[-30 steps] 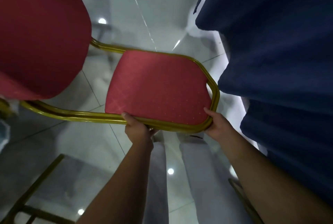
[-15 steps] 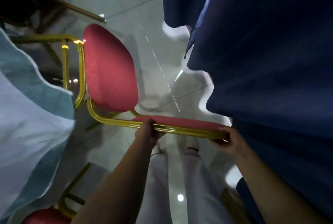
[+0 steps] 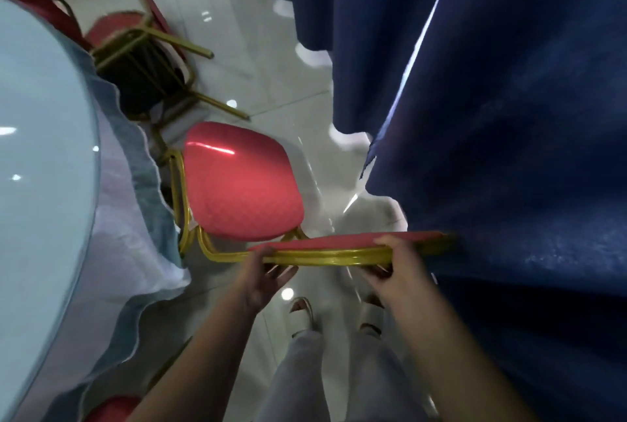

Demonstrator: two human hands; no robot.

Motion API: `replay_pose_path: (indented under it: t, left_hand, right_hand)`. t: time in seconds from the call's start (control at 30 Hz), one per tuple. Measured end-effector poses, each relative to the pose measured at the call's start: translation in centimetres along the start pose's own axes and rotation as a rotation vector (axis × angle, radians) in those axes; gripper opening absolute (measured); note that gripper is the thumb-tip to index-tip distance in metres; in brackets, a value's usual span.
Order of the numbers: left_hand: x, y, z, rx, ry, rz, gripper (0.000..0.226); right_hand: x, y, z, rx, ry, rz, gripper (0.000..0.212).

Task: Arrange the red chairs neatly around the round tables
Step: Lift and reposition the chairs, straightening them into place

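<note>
A red chair with a gold metal frame stands in front of me, its padded seat (image 3: 237, 181) facing up beside the round table (image 3: 44, 150). Its backrest (image 3: 342, 241) shows edge-on as a red strip over a gold bar. My left hand (image 3: 268, 272) grips the gold bar from below near its left end. My right hand (image 3: 397, 269) grips the same bar farther right, thumb on top. The backrest's right end touches the dark blue cloth (image 3: 509, 150).
The round table has a glass top and a light blue skirt (image 3: 146, 184). Two more red chairs (image 3: 135, 35) lie tangled at the upper left. Another red seat (image 3: 112, 408) shows at the bottom left. My feet (image 3: 302, 313) stand on glossy floor tiles.
The chair has come down and nearer the round table, its seat now beside the tablecloth. The view has swung left, showing the table top. Both hands have kept their hold on the backrest.
</note>
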State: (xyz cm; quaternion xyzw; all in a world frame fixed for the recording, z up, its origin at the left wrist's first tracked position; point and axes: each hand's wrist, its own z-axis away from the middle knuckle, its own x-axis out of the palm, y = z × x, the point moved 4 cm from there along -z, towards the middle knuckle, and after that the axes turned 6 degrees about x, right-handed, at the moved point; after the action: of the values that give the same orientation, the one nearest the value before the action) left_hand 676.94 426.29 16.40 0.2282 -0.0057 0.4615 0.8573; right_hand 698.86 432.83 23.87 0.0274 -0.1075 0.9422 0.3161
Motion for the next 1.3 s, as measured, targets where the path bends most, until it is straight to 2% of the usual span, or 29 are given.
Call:
replay_pose_path:
  t: [0.07,0.1,0.13,0.2,0.23,0.3,0.4,0.5,0.57,0.63,0.77,0.8,0.87,0.93,1.0,1.07,1.1,1.2,1.3]
  left_hand:
    - [-1.1,1.9,2.9,0.152,-0.029,-0.112,0.057]
    - [-1.9,3.3,4.3,0.281,-0.013,-0.302,0.078]
    - [-2.7,4.8,5.8,0.450,0.006,-0.595,0.092]
    - [-3.1,7.1,8.4,0.782,-0.005,-1.215,0.095]
    - [-2.8,7.6,9.5,0.894,-0.109,-1.386,0.089]
    - [-2.0,8.0,11.3,0.934,-0.312,-1.373,0.072]
    - [-1.2,8.8,12.8,1.043,-0.235,-1.422,0.049]
    - [-3.3,7.7,12.9,1.021,-0.171,-1.500,0.068]
    - [-5.8,5.2,12.7,0.948,-0.159,-1.412,0.083]
    - [-6.6,2.6,12.6,0.974,-0.109,-1.278,0.083]
    - [-5.9,2.2,12.5,0.956,0.187,-1.021,0.068]
    - [-5.4,2.8,13.0,0.951,0.222,-1.052,0.059]
    - [-3.9,3.5,13.7,0.911,0.226,-1.117,0.046]
    - [-2.1,3.0,13.8,0.840,0.272,-1.147,0.036]
    - [-0.8,2.2,13.7,0.778,0.484,-1.183,0.022]
    - [-0.2,1.8,13.6,0.740,0.690,-1.223,0.013]
    - [0.0,1.9,13.6,0.729,0.736,-1.225,0.013]
    - [0.7,2.0,14.3,0.662,0.746,-1.239,0.022]
    - [1.0,-0.1,15.4,0.613,0.764,-1.212,0.019]
  right_hand:
    - [2.6,1.2,2.9,-0.055,-0.032,0.045,0.041]
    - [4.0,1.9,4.4,-0.082,-0.049,0.073,0.040]
    - [5.3,2.7,5.7,-0.116,-0.060,0.102,0.039]
    - [7.3,4.4,7.6,-0.200,-0.068,0.155,0.036]
    - [8.3,5.2,8.4,-0.236,-0.080,0.178,0.037]
    - [9.7,6.6,9.4,-0.292,-0.096,0.229,0.045]
    - [10.6,8.4,10.7,-0.325,-0.185,0.413,0.046]
    - [9.8,9.0,11.1,-0.236,-0.345,0.846,0.029]
    - [8.7,7.6,10.4,-0.266,-0.371,1.250,0.017]
    - [8.2,5.2,9.2,-0.431,-0.416,1.516,0.015]
    - [9.7,-0.2,8.6,-0.869,-0.556,1.529,0.015]
    - [10.6,-1.6,8.5,-1.010,-0.567,1.546,0.017]
    - [13.0,-3.8,8.0,-1.258,-0.602,1.721,0.047]
    - [15.7,-5.2,6.6,-1.296,-0.631,2.020,0.079]
    - [17.7,-6.0,5.1,-1.301,-0.648,2.236,0.092]
    - [19.5,-6.3,4.1,-1.357,-0.667,2.316,0.087]
    - [20.5,-6.3,3.9,-1.386,-0.663,2.316,0.082]
    - [22.5,-6.0,4.4,-1.412,-0.585,2.313,0.051]
    - [21.7,-5.3,4.9,-1.421,-0.519,2.426,0.025]
